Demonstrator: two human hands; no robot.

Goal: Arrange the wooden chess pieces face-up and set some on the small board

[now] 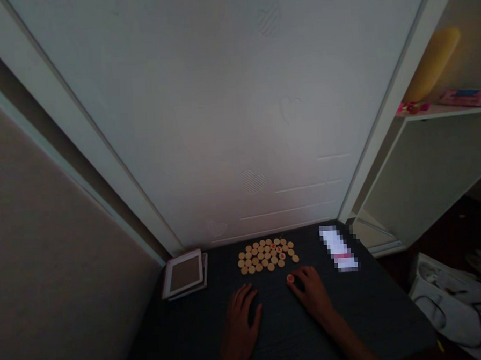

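Both your bare hands are before you, backs upward, well apart. Your left hand (240, 317) reaches forward, its fingers (241, 295) loosely extended and close together, its thumb (257, 318) spread inward. Your right hand (314, 293) sits slightly farther forward, angled inward, thumb (296, 290) and forefinger (298, 273) brought together in a pinch. Your right forearm (347, 333) slants in from the lower right.

Discs (267, 256): light tan, a few with red marks (too small to read)
Worktop (278, 328): dark, near-black
Panel (204, 106): pale grey, with hearts in relief, some striped
Frame (184, 272): white border, brownish-grey centre
Pixelated strip (336, 246): white, one pinkish-red band
Rounded item (436, 62): yellow
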